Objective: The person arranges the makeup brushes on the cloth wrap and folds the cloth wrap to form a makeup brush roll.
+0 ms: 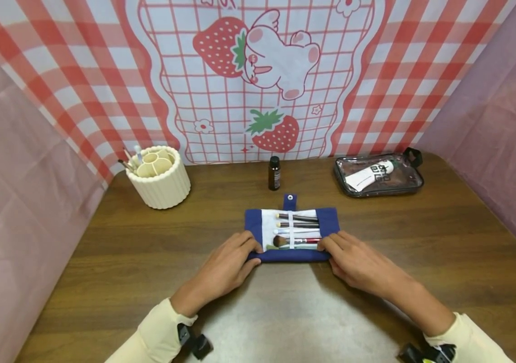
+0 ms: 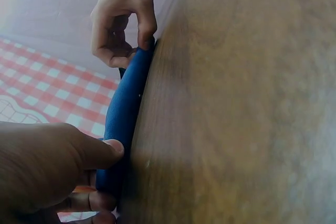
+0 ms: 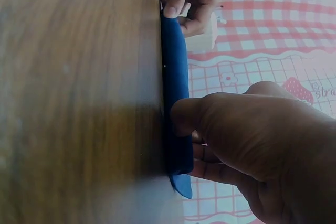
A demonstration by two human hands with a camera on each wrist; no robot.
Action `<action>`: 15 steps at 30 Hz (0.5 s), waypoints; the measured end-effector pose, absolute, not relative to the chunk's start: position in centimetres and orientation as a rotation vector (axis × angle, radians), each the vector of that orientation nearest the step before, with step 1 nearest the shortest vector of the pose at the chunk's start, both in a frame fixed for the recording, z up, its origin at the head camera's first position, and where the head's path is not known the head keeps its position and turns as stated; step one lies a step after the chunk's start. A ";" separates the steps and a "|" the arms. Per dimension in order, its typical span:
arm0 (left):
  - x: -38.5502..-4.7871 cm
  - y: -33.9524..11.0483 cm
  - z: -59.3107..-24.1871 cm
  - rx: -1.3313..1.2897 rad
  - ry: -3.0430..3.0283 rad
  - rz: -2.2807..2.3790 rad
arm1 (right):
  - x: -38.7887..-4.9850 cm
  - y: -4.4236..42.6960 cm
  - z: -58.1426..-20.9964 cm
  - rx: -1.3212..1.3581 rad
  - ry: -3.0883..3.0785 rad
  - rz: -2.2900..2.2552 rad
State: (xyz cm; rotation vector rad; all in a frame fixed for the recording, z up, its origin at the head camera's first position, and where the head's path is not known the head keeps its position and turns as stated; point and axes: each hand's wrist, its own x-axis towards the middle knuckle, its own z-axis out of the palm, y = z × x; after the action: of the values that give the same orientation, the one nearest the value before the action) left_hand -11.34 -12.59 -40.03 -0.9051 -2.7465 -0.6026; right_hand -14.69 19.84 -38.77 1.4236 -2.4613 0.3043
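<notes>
A navy-blue fabric brush roll (image 1: 253, 220) lies on the table, its near edge rolled up into a thick fold. Several makeup brushes (image 1: 298, 225) sit under a white elastic strap on its pale lining. A snap tab (image 1: 290, 201) sticks out from the far side. My left hand (image 1: 230, 259) grips the left end of the rolled edge, thumb in front and fingers over the top, as the left wrist view also shows. At the other end my right hand (image 1: 359, 262) pinches the fold between thumb and fingers.
Behind the roll stands a small dark bottle (image 1: 274, 174). At the back left is a cream ribbed holder (image 1: 161, 189) with a few brushes in it. A clear zip pouch (image 1: 403, 181) containing a white tube (image 1: 370, 175) lies back right. A checked cloth (image 1: 149, 108) hangs behind the table.
</notes>
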 end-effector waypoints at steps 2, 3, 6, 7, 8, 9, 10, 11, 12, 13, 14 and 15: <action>-11.4 -12.6 -40.1 -0.920 -2.723 -0.569 | -14.7 19.9 -38.7 1.411 -2.462 0.318; -11.5 -12.6 -40.1 -0.930 -2.710 -0.550 | -14.7 19.9 -38.7 1.405 -2.465 0.318; -11.6 -12.5 -40.1 -0.951 -2.690 -0.476 | -14.6 19.9 -38.7 1.392 -2.482 0.308; -11.7 -12.5 -40.1 -0.955 -2.690 -0.449 | -14.6 19.9 -38.7 1.386 -2.496 0.305; -11.7 -12.5 -40.1 -0.958 -2.689 -0.430 | -14.5 19.9 -38.7 1.379 -2.513 0.306; -11.7 -12.4 -40.1 -0.959 -2.690 -0.415 | -14.5 19.9 -38.7 1.372 -2.531 0.310; -11.8 -12.4 -40.0 -0.958 -2.694 -0.403 | -14.5 19.9 -38.8 1.365 -2.549 0.323; -11.8 -12.4 -40.0 -0.955 -2.700 -0.403 | -14.6 19.9 -38.8 1.358 -2.569 0.343; -11.9 -12.3 -40.0 -0.950 -2.709 -0.412 | -14.6 20.0 -38.9 1.350 -2.591 0.370; -11.9 -12.3 -40.1 -0.942 -2.721 -0.430 | -14.7 20.0 -38.9 1.342 -2.610 0.400; -12.0 -12.3 -40.1 -0.935 -2.736 -0.454 | -14.7 20.1 -39.0 1.334 -2.627 0.433; -12.0 -12.3 -40.2 -0.926 -2.753 -0.475 | -14.8 20.1 -39.0 1.326 -2.640 0.464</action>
State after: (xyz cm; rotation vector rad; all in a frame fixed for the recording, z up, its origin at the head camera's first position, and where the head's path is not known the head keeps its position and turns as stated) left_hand -12.00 -12.28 -40.16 -0.9263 -2.7532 -0.4753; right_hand -14.79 20.15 -39.01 1.3259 -2.6398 0.4642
